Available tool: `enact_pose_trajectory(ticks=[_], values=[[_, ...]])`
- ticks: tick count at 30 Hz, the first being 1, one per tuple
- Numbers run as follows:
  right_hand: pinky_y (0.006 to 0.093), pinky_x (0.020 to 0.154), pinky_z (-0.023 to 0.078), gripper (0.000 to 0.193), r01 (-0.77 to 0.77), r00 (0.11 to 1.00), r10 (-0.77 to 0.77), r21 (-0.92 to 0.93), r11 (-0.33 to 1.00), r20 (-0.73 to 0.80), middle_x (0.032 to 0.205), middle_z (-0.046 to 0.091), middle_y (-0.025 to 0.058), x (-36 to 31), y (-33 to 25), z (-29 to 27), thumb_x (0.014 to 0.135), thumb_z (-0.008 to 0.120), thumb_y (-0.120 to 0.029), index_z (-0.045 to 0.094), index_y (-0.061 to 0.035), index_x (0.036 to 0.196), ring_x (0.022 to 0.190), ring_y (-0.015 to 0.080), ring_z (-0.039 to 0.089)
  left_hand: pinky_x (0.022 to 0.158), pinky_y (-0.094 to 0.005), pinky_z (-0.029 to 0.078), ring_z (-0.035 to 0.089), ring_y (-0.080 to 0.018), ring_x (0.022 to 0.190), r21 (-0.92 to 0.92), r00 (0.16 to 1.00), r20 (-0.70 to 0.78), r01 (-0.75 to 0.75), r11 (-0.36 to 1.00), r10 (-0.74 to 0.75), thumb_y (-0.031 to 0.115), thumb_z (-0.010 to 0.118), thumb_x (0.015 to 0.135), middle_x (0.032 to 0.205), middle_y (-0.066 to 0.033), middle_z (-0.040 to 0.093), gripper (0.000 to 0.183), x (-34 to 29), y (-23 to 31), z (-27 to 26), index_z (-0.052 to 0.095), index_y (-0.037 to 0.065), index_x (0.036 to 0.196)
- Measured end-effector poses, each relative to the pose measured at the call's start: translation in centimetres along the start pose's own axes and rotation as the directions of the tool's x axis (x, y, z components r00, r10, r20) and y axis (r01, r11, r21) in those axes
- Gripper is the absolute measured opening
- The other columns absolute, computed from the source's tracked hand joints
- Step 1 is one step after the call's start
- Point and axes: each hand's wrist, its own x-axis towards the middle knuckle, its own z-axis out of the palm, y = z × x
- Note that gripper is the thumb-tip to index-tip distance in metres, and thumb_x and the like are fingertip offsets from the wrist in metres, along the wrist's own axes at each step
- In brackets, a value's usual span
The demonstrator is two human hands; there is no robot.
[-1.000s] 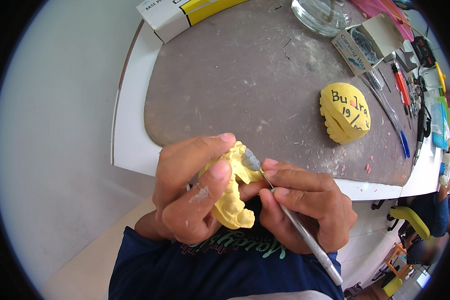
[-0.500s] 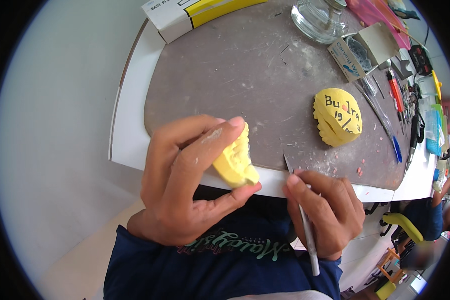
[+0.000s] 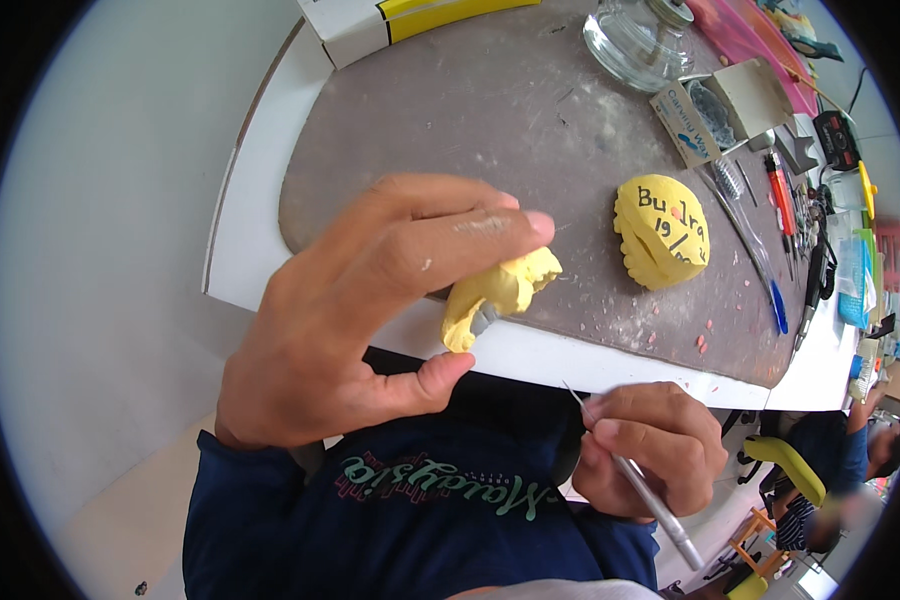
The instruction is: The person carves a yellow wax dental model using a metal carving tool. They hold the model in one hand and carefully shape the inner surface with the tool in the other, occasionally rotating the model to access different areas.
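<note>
My left hand [image 3: 340,310] grips a yellow plaster dental cast [image 3: 515,285] at its edges, between the thumb below and the fingers above. A grey patch [image 3: 484,319] shows on the cast's underside, in a hollow. Lower right, over the table's front edge, my right hand [image 3: 660,445] is closed round a slim metal carving knife [image 3: 655,503]. Its thin pointed blade faces up and left, apart from the cast. A second yellow dental cast [image 3: 685,262], with handwriting on its flat base, lies on the grey mat [image 3: 450,140] to the right.
An opened wax box [image 3: 695,115] and a glass spirit lamp [image 3: 638,45] stand at the back right. A toothbrush [image 3: 755,235] and a red-handled tool [image 3: 780,195] lie along the right. A white-and-yellow box [image 3: 410,20] sits at the back left. Another person [image 3: 840,450] is at far right.
My left hand has turned the cast, so its grey patch now shows, and moved it slightly right. My right hand with the knife has dropped a little, drawing the blade back from the mat's edge.
</note>
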Motion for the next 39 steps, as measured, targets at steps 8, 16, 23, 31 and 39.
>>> enact_pose_trajectory(ticks=[8, 16, 23, 31, 39], values=[[0.0463, 0.079, 0.06, 0.022, -0.01, 0.999, 0.014, -0.094, 0.996, 0.043, 0.074, 0.069, 0.014, 1.3, 0.1, 2.9, 0.073, 0.074, 0.003, 0.059, -0.0022, 0.089, 0.088, 0.0414, 0.073, 0.087, -0.0353, 0.057, 0.067, -0.0307, 0.107, 0.01, 0.997, -0.011, -0.077, 0.997, 0.077, 0.0, 0.079, 0.063, 0.125, -0.0248, 0.062, 0.064, -0.1, -0.9, 0.1, 0.06, 0.003, 0.123], [0.058, 0.095, 0.052, 0.022, 0.017, 0.992, 0.0, -0.137, 0.99, 0.123, 0.075, 0.07, 0.0132, 2.0, 0.7, 2.9, 0.072, 0.079, -0.001, 0.062, -0.0037, 0.085, 0.101, 0.0468, 0.07, 0.087, -0.0359, 0.057, 0.068, -0.0315, 0.107, -0.047, 0.999, -0.028, -0.037, 0.998, 0.035, 0.0, 0.077, 0.068, 0.125, -0.0253, 0.063, 0.056, -0.3, -0.5, 0.6, 0.064, 0.002, 0.122], [0.057, 0.095, 0.052, 0.023, 0.022, 0.989, 0.001, -0.153, 0.988, 0.145, 0.074, 0.069, 0.0143, 2.2, 0.7, 2.7, 0.072, 0.081, -0.001, 0.062, -0.0024, 0.084, 0.1, 0.0467, 0.07, 0.086, -0.0343, 0.058, 0.068, -0.0308, 0.107, -0.042, 0.997, -0.037, -0.062, 0.997, 0.061, -0.002, 0.076, 0.07, 0.127, -0.0253, 0.061, 0.055, -0.2, -0.7, 0.8, 0.065, 0.002, 0.123], [0.0547, 0.093, 0.054, 0.021, 0.034, 0.984, -0.003, -0.168, 0.985, 0.179, 0.074, 0.07, 0.0149, 2.4, 0.5, 2.5, 0.073, 0.081, -0.002, 0.063, -0.0019, 0.085, 0.103, 0.0468, 0.069, 0.086, -0.0348, 0.059, 0.068, -0.0309, 0.106, -0.059, 0.998, -0.005, -0.065, 0.996, 0.065, -0.002, 0.076, 0.07, 0.127, -0.0261, 0.059, 0.055, -0.1, -0.7, 0.7, 0.065, 0.003, 0.123], [0.0555, 0.093, 0.054, 0.023, -0.002, 0.985, 0.025, -0.134, 0.991, 0.171, 0.076, 0.071, 0.0151, 2.1, 0.7, 2.6, 0.073, 0.081, -0.003, 0.063, -0.0022, 0.086, 0.106, 0.048, 0.067, 0.086, -0.0349, 0.059, 0.068, -0.0308, 0.106, -0.034, 0.996, -0.016, -0.084, 0.996, 0.084, 0.006, 0.078, 0.074, 0.127, -0.0263, 0.059, 0.05, -0.3, -1.0, 0.7, 0.065, 0.003, 0.123]])
